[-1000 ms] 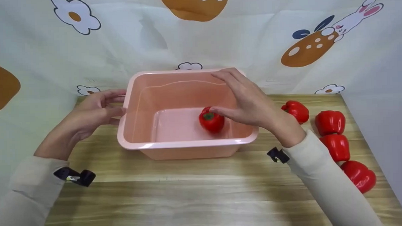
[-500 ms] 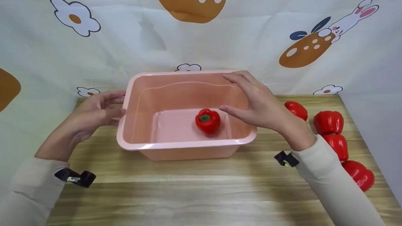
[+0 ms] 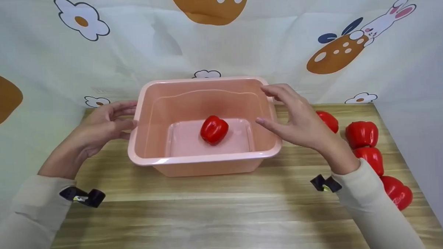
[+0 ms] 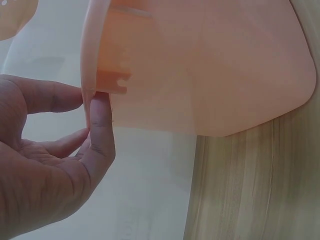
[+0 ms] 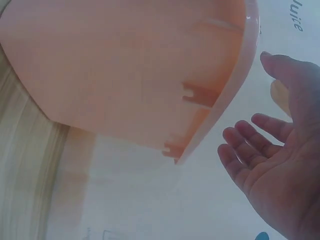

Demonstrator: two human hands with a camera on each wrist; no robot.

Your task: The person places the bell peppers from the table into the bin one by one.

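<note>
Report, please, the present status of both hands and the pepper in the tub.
Left hand gripping tub. Right hand near tub's other side, holding nothing. Pepper lying in tub; nothing covering it.

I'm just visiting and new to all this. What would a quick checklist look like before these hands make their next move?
1. Pink rectangular plastic tub standing upright on the wood-grain table: ok.
2. Left hand touching the tub's rim: ok.
3. Left hand's hold firm enough: cannot tell; pressure doesn't show.
4. Right hand free: ok, fingers open, holding nothing.
5. Glossy red bell pepper inside the tub: ok, away from both hands.
6. Four loose red bell peppers on the right all fully visible: not ok; the right arm partly hides some.
</note>
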